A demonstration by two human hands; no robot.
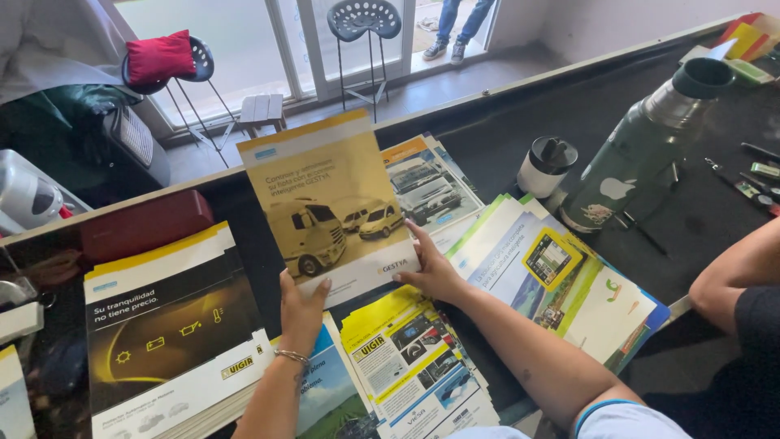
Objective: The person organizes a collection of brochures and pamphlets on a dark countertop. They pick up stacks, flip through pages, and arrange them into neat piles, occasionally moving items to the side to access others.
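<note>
Head view gives me a dark bench (504,138) by bright windows (236,32); my left grip (302,305) and right grip (435,272) pinch a yellow leaflet (329,203), seemingly showing vans.

I see bare dark tabletop (504,134) behind the brochure stacks, open for a pass. To the right, a green thermos (642,154) and small lidded cup (546,167) block the way. Another person's forearm (731,272) closes the right edge. A red case (146,223) crowds the left.
</note>
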